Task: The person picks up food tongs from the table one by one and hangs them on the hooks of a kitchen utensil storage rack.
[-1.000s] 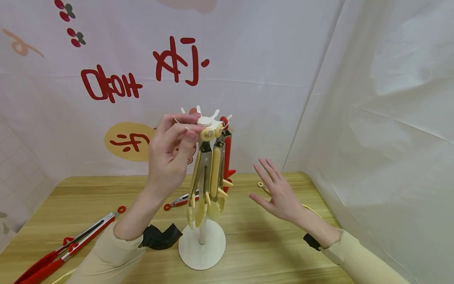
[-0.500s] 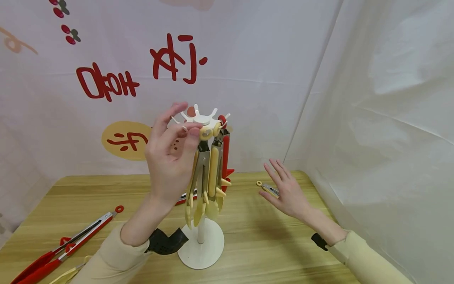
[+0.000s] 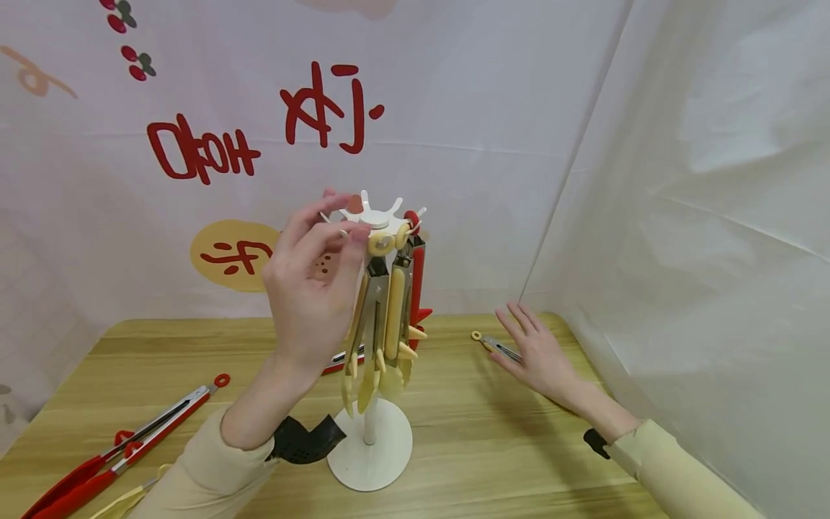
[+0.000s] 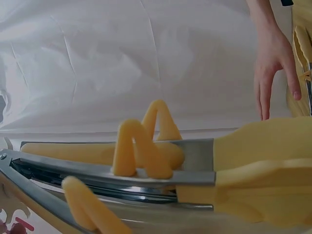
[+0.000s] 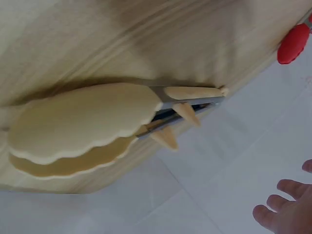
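On the white wall sheet (image 3: 467,108) there are red characters (image 3: 318,101), which I cannot read surely. The left hand (image 3: 310,295) brings thumb and forefinger together at the white rack (image 3: 385,461), beside the ring of the hanging yellow tongs (image 3: 375,310); whether they grip, I cannot tell. The right hand (image 3: 543,364) is spread, holding nothing, near the lying tongs (image 5: 83,122), of steel with smooth, scalloped yellow heads.

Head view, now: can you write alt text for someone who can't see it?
A left hand pinches the top of a white stand hung with yellow tongs and red tongs. The right hand hovers near loose yellow tongs on a wooden table; loose red tongs lie at left.
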The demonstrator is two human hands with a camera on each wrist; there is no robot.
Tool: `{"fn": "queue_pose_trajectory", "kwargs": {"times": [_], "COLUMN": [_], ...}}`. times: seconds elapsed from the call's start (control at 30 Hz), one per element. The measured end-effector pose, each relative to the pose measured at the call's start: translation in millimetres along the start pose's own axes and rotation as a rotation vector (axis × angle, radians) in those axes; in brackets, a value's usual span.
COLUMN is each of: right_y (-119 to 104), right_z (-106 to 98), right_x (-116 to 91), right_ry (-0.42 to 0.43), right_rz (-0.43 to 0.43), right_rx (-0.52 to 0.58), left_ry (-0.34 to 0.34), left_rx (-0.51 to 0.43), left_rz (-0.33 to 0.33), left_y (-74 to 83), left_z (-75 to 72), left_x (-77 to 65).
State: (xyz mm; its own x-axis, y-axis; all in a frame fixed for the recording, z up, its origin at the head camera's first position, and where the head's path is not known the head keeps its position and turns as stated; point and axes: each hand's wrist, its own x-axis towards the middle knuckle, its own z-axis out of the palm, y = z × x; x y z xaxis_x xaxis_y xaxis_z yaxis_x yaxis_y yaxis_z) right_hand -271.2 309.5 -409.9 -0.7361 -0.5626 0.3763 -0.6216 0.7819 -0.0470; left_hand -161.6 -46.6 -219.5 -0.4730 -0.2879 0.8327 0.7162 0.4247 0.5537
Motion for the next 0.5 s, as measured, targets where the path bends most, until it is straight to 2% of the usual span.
{"fn": "queue_pose_trajectory", "kwargs": {"times": [0.17, 0.5], "right_y": [8, 18], "right_z": [7, 19], "right_x": [-8, -21], "right_ry": [-0.095, -0.169], "right_rz": [0.039, 0.085], "right_rx": [-0.011, -0.009], "left_ry": [-0.014, -0.050], "left_rx": [0.002, -0.068], "left_rz": [0.004, -0.031], "left_y": [-0.7, -6.1], "left_z": [-0.1, -3.4], "left_x": [0.5, 4.3]}}
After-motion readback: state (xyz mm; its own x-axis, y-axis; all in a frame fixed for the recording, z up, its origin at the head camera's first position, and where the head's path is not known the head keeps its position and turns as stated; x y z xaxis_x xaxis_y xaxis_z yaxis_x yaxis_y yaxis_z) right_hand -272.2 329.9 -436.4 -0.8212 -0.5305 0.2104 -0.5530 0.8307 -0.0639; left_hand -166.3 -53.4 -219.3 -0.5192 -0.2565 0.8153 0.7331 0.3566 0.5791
